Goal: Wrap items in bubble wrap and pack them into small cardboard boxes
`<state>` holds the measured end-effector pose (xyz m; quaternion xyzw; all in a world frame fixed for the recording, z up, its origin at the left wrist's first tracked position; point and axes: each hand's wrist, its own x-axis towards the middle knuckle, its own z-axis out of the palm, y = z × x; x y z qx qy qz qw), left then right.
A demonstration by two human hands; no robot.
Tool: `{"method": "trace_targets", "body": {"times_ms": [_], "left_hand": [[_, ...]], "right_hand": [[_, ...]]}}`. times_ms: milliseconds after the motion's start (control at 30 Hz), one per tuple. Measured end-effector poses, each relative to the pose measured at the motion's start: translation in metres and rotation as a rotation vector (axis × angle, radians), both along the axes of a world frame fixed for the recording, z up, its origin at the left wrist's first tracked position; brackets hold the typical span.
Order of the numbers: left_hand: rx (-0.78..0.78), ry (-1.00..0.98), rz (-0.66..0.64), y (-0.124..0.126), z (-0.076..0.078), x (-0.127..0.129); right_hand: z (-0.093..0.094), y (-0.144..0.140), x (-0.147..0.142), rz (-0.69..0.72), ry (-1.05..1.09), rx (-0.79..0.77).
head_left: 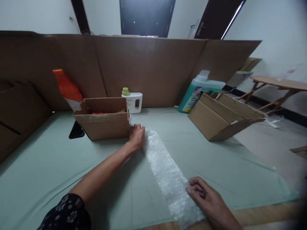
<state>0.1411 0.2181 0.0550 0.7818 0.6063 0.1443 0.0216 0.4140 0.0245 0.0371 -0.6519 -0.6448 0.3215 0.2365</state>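
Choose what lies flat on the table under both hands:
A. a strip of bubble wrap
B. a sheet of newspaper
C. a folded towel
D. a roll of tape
A: the left hand and right hand press the ends of a clear bubble wrap strip.

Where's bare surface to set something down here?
Free: green cloth left of the left hand; also between the bubble wrap strip and the tipped cardboard box. Crowded: back edge, around the open cardboard box, orange bottle, white jug.
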Motion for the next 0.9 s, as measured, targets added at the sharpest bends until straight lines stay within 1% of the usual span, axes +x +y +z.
{"method": "trace_targets", "body": {"times_ms": [33, 67, 100, 167, 233, 267, 300, 367, 400, 467, 500, 533, 567, 633, 700, 800, 900], "left_hand": [[0.037, -0.019, -0.011, -0.001, 0.005, -0.002], [0.077, -0.041, -0.033, -0.005, 0.009, -0.004], [0.119, -0.063, -0.066, -0.013, 0.012, -0.009], [0.209, -0.112, -0.142, -0.04, 0.014, -0.024], [0.303, -0.17, -0.175, -0.077, 0.01, -0.052], [0.35, -0.205, -0.16, -0.095, 0.007, -0.07], [0.402, -0.248, -0.108, -0.111, 0.003, -0.091], [0.496, -0.335, 0.057, -0.131, -0.004, -0.135], [0.503, -0.421, 0.172, -0.133, -0.007, -0.157], [0.434, -0.662, 0.391, -0.124, -0.013, -0.192], [0.38, -0.77, 0.463, -0.115, -0.015, -0.204], [0.329, -0.853, 0.499, -0.104, -0.018, -0.212], [0.289, -0.899, 0.498, -0.093, -0.02, -0.216], [0.251, -0.934, 0.454, -0.074, -0.025, -0.218], [0.222, -0.961, 0.412, -0.062, -0.028, -0.215], [0.208, -0.976, 0.412, -0.051, -0.028, -0.214], [0.199, -0.973, 0.431, -0.038, -0.022, -0.217]], "right_hand": [[0.002, 0.0, -0.01, 0.037, 0.004, -0.001], [0.003, 0.002, -0.018, 0.072, -0.037, 0.025], [0.005, 0.004, -0.023, 0.097, -0.114, 0.084], [0.009, 0.013, -0.027, 0.111, -0.291, 0.275], [0.014, 0.026, -0.025, 0.107, -0.4, 0.464], [0.017, 0.034, -0.025, 0.126, -0.41, 0.516], [0.019, 0.042, -0.028, 0.155, -0.395, 0.537], [0.024, 0.063, -0.042, 0.232, -0.307, 0.515], [0.025, 0.076, -0.056, 0.267, -0.245, 0.483], [0.025, 0.105, -0.092, 0.325, -0.116, 0.409], [0.024, 0.121, -0.114, 0.344, -0.053, 0.373], [0.023, 0.137, -0.136, 0.358, 0.002, 0.341], [0.022, 0.153, -0.157, 0.363, 0.046, 0.316], [0.021, 0.182, -0.193, 0.364, 0.092, 0.286], [0.019, 0.205, -0.217, 0.363, 0.096, 0.28], [0.016, 0.229, -0.234, 0.344, 0.069, 0.27], [0.015, 0.242, -0.244, 0.302, 0.027, 0.257]]}}
